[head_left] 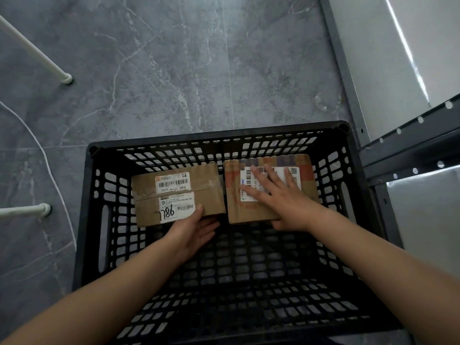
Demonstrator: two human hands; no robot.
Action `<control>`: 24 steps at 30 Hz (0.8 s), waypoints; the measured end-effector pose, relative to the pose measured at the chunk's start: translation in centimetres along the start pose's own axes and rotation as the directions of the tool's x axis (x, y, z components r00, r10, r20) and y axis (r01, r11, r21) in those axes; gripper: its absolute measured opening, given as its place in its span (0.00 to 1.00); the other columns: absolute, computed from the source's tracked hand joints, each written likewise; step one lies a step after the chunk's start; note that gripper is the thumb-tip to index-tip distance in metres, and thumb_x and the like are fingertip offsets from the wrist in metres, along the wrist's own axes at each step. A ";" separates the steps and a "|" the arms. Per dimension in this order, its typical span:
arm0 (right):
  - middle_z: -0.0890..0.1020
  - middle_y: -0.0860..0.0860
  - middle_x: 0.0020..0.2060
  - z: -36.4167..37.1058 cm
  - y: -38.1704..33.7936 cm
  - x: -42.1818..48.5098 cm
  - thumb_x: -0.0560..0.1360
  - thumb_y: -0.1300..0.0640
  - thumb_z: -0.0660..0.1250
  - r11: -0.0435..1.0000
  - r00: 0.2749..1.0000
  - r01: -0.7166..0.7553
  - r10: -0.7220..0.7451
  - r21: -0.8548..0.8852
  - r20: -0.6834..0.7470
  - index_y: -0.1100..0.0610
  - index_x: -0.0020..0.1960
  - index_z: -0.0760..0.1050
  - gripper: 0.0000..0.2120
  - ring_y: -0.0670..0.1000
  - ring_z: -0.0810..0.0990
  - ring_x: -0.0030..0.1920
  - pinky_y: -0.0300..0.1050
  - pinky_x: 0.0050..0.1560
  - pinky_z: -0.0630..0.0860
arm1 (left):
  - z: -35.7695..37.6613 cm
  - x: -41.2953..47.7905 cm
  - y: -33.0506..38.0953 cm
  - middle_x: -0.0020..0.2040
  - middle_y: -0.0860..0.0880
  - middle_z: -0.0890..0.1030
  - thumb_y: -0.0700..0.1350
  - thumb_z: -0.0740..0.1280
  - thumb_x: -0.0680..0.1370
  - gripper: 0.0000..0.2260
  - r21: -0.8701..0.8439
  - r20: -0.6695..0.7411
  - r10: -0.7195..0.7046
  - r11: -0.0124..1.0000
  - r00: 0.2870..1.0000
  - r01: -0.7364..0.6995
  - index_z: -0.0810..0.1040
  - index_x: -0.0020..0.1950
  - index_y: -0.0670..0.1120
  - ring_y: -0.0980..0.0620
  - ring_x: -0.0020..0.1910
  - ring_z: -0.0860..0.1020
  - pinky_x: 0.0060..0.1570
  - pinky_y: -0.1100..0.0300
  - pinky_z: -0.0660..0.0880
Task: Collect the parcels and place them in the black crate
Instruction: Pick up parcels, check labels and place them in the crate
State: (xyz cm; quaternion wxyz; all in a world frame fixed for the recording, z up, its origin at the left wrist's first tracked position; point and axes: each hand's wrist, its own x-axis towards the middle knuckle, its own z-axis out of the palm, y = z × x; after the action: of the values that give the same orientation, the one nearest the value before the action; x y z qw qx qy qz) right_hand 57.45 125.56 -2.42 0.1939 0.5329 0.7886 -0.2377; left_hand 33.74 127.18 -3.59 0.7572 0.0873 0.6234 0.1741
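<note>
A black slatted crate (214, 138) stands on the grey marble floor below me. Two brown cardboard parcels lie side by side at its far end. The left parcel (174, 195) carries white labels and a handwritten number. My left hand (194, 230) holds its near edge, thumb on top and fingers against the side below. The right parcel (234, 210) has one white shipping label. My right hand (281, 197) rests flat on top of it with the fingers spread straight, and the thumb hangs over its near edge.
A grey metal shelving rack (408, 135) stands close to the crate's right side. Two white furniture legs (66, 78) (44, 209) and a thin white cable (49, 165) are on the floor to the left. The near half of the crate holds nothing.
</note>
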 end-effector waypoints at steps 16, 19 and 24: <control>0.27 0.46 0.71 0.4 -0.4 -0.2 0.67 0.41 0.70 0.994 0.993 0.002 0.010 0.108 -0.116 0.40 0.73 0.30 0.54 0.51 0.25 0.71 0.59 0.67 0.27 | -0.3 -1.4 1.2 0.58 0.43 0.80 0.57 0.54 0.81 0.20 0.332 0.055 -0.204 0.927 0.977 0.175 0.71 0.62 0.43 0.45 0.54 0.79 0.53 0.52 0.73; 0.46 0.47 0.77 -1.8 -1.9 -1.6 0.70 0.44 0.69 0.876 0.968 -0.017 0.135 0.483 -0.210 0.43 0.76 0.44 0.44 0.48 0.40 0.76 0.56 0.75 0.39 | 0.7 -4.0 3.5 0.51 0.49 0.84 0.54 0.58 0.81 0.13 0.593 0.118 -0.131 0.805 0.984 0.036 0.76 0.55 0.47 0.51 0.48 0.83 0.46 0.57 0.76; 0.75 0.45 0.62 -11.0 -4.8 -7.2 0.73 0.56 0.69 0.360 0.894 -0.047 0.431 0.932 -0.121 0.48 0.72 0.63 0.29 0.44 0.72 0.63 0.41 0.63 0.70 | 3.1 -13.3 9.1 0.53 0.53 0.82 0.48 0.64 0.79 0.03 0.735 0.210 0.333 0.565 0.919 -0.373 0.75 0.52 0.55 0.58 0.50 0.80 0.42 0.68 0.73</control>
State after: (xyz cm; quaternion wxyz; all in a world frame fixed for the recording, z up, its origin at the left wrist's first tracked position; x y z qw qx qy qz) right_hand 54.95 125.06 11.33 -0.2380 0.6940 0.4604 -0.4997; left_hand 33.21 130.89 12.33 0.6131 0.5248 0.5891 0.0404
